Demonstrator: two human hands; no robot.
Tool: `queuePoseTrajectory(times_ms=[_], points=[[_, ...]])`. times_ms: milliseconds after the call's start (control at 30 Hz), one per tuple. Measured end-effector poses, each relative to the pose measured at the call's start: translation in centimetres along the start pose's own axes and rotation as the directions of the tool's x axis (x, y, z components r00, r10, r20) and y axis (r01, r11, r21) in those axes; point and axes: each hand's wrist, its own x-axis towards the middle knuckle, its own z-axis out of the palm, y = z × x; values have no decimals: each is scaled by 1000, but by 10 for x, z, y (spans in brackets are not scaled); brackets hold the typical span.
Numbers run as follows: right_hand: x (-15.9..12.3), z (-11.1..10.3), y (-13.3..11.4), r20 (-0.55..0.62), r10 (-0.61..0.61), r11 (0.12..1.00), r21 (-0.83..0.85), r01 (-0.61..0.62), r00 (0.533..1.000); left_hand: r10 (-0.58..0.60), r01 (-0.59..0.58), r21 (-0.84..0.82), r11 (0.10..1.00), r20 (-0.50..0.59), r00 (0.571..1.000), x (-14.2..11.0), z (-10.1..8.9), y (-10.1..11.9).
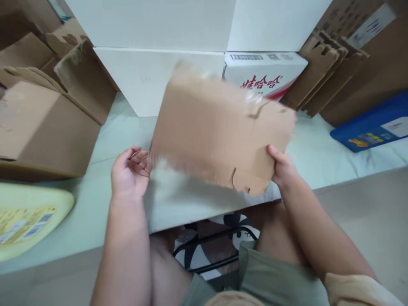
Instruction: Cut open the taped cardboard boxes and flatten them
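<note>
A flat brown cardboard sheet (pixel 216 131) with cut-out notches hangs tilted above the pale table (pixel 178 199); it is smeared by motion. My right hand (pixel 282 168) grips its lower right edge, thumb on top. My left hand (pixel 129 172) is palm up beside the sheet's lower left corner, fingers loosely curled and apart, holding nothing; I cannot tell whether its fingertips touch the sheet.
An open brown carton (pixel 47 123) stands at the left. White boxes (pixel 153 63) and a white box with red print (pixel 264 74) line the back. Folded cardboard (pixel 328 72) leans at the right, by a blue packet (pixel 372 127). A yellow object (pixel 28 221) lies at the lower left.
</note>
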Motion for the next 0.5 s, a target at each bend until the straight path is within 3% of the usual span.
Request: queuePoseTrajectory(times_ms=[100, 167, 300, 367, 433, 467, 500], points=[[-11, -25, -14, -238, -131, 991, -24, 129, 962, -54, 45, -72, 996, -126, 991, -8, 11, 7], [-19, -49, -26, -427, -183, 983, -83, 163, 885, -89, 74, -87, 993, -179, 980, -15, 18, 11], [-31, -102, -65, -701, -351, 934, -213, 288, 621, -115, 101, -74, 992, -217, 969, -19, 25, 12], [-30, -129, -87, -782, -437, 891, -307, 335, 445, -110, 98, -69, 993, -209, 972, -16, 26, 10], [-22, -154, -108, -821, -497, 858, -418, 298, 281, -105, 92, -72, 993, -211, 972, -13, 28, 7], [-15, -167, -116, -824, -517, 850, -462, 254, 230, -103, 89, -73, 993, -208, 973, -12, 30, 5], [-5, -179, -122, -818, -531, 845, -494, 203, 220, -99, 86, -72, 994, -201, 975, -11, 31, 3]])
